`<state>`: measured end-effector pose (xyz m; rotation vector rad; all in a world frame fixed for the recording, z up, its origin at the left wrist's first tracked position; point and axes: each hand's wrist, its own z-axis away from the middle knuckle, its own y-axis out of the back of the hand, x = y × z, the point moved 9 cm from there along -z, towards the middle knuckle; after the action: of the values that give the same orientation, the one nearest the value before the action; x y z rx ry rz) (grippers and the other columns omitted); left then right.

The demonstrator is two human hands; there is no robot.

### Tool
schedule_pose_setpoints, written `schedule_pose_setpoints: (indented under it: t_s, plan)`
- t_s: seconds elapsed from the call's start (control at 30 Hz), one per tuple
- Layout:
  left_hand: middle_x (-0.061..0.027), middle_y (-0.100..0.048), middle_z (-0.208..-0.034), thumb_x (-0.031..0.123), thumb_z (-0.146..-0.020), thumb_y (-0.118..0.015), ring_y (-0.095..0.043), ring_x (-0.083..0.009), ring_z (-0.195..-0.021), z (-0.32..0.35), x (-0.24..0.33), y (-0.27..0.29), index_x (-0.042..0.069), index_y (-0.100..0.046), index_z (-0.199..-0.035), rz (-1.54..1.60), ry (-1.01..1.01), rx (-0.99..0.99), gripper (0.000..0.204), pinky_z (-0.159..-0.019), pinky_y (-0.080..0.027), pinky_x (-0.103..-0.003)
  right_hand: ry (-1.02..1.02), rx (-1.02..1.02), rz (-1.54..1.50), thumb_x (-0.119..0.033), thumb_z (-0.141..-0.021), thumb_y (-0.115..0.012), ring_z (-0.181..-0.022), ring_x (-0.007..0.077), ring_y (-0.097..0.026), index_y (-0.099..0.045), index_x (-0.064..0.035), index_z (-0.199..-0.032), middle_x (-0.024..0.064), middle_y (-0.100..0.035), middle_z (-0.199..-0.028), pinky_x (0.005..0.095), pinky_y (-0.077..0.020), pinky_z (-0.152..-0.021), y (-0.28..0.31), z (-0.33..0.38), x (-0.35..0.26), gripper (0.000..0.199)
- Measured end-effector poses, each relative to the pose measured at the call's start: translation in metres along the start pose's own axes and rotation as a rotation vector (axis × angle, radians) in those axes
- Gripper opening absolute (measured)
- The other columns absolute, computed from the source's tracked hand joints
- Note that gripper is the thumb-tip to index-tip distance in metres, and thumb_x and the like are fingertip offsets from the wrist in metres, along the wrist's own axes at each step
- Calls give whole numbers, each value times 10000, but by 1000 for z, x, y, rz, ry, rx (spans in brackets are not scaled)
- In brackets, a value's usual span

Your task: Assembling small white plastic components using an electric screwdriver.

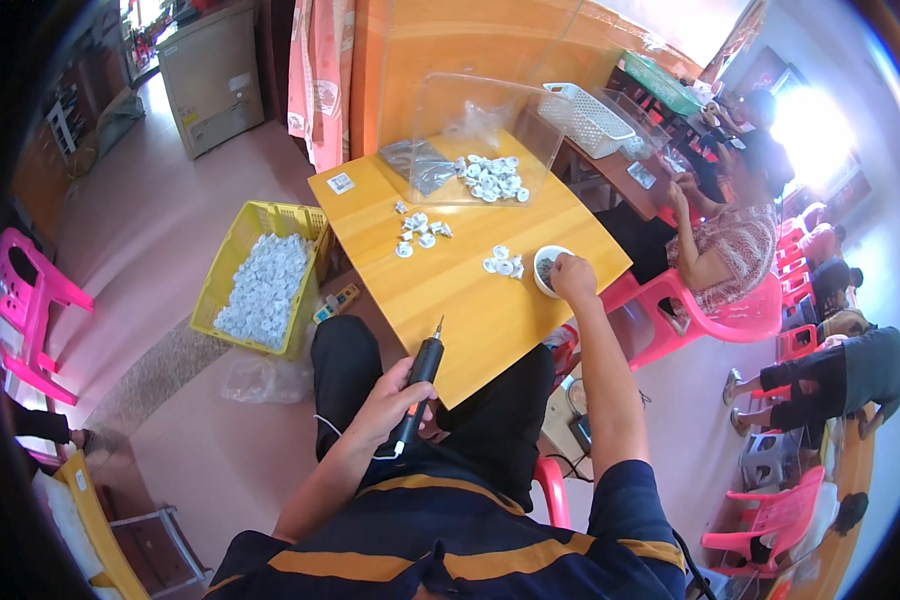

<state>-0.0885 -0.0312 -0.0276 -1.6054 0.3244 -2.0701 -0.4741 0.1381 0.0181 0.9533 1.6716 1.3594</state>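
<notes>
Nearest us, our left hand (395, 402) is wrapped around the black power screwdriver (422, 375), its bit pointing up over the near edge of the worktop (470, 310). We do well to keep that tip clear of our right forearm and the cord slack. Farther and to the right, our right hand (574, 278) dips its fingers into the white bowl (547, 289) of small dark pieces; the fingertips are hidden, so we cannot tell whether they grip one. A light pinch, one piece at a time, should serve best. Just left of the bowl lies a small cluster of white parts (503, 263), best left within easy reach; farther off, a clear tub (437, 110) holds more.
</notes>
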Motion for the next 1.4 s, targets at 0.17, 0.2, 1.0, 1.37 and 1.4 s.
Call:
schedule_pose_setpoints:
  t_s: [0.17, 0.2, 1.0, 1.37, 1.4]
  plan:
    - [-78, -647, -937, 101, -958, -621, -650, -132, -669, -2, -3, -4, 22, -448, -1412, 33, 6, -22, 492, -593, -569, -284, 84, 169, -125, -217, -862, -679, -825, 392, -723, -736, -70, -863, 192, -738, -853, 490, -575, -779, 13, 5, 0, 157]
    - [-80, -650, -934, 78, -971, -592, -651, -139, -678, -1, -2, -4, 25, -428, -1427, 16, 14, -24, 487, -583, -572, -303, 83, 168, -125, -217, -862, -679, -825, 392, -723, -736, -70, -863, 192, -738, -853, 490, -575, -779, 13, 5, 0, 157]
    - [-68, -647, -956, 120, -963, -625, -652, -121, -683, 4, 6, -9, 37, -432, -1445, -6, 43, 16, 526, -579, -560, -282, 35, 161, -224, -274, -918, -595, -883, 436, -711, -736, -136, -983, 222, -732, -917, 535, -568, -801, 18, 4, -1, 208]
    - [-49, -632, -933, 131, -962, -655, -638, -96, -693, 5, 4, -8, 26, -441, -1415, -21, -22, -15, 512, -596, -539, -260, -41, 177, -656, -284, -982, -564, -853, 449, -694, -660, -13, -991, 244, -724, -907, 504, -538, -789, 27, 25, -29, 288]
    - [-48, -630, -927, 131, -965, -652, -636, -97, -691, 4, 4, -11, 23, -447, -1400, -15, -9, -27, 493, -597, -541, -261, -1, 242, -550, -291, -987, -577, -865, 445, -698, -661, -13, -1001, 242, -727, -916, 505, -539, -794, 30, 25, -26, 290]
